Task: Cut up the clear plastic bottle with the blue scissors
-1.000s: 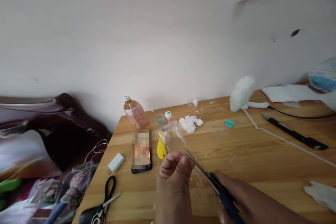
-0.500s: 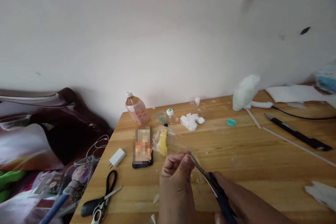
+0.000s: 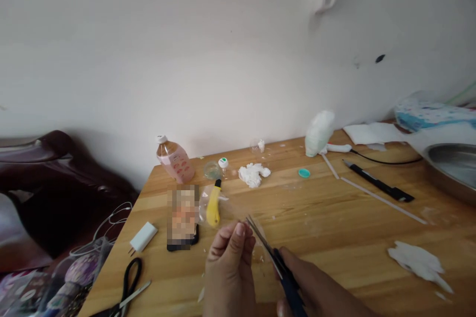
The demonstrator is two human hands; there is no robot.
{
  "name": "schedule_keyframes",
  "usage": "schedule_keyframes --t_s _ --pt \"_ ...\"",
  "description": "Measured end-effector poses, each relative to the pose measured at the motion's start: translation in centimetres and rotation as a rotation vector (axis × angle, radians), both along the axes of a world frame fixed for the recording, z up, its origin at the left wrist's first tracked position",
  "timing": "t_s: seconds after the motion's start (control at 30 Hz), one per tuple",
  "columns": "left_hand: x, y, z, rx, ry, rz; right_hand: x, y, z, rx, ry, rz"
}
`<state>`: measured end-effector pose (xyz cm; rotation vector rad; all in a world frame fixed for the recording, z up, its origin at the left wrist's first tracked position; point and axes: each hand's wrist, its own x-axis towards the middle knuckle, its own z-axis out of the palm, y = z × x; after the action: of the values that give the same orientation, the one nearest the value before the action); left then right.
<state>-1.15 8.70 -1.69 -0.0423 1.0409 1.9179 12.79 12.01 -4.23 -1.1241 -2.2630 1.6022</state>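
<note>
Head view, right hand [image 3: 316,292] gripping scissors [image 3: 273,260]

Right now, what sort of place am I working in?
Probably a room at home: a wooden table against a plain wall, cluttered with a phone, a pink drink bottle and tissues, with a dark sofa beside it.

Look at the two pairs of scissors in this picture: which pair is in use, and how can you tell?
The dark-blue-handled scissors, gripped by the right hand, blades open beside the left hand. The black-handled scissors lie untouched at the table's left corner.
</note>
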Motion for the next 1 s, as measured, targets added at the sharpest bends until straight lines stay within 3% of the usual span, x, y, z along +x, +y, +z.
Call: schedule_keyframes --t_s 0.3,0.6,1.0 --pt "0.1 0.0 -0.3 0.006 0.033 -0.006 -0.1 -0.5 -2.3 -0.017 0.082 0.029" --pt "0.4 -0.2 0.1 -0.018 0.007 -0.076 0.0 -0.7 -0.7 0.001 0.140 0.045" --pt "0.7 -0.6 1.0 -0.003 -0.052 -0.157 0.3 -1.2 -1.1 0.023 0.118 -0.010"
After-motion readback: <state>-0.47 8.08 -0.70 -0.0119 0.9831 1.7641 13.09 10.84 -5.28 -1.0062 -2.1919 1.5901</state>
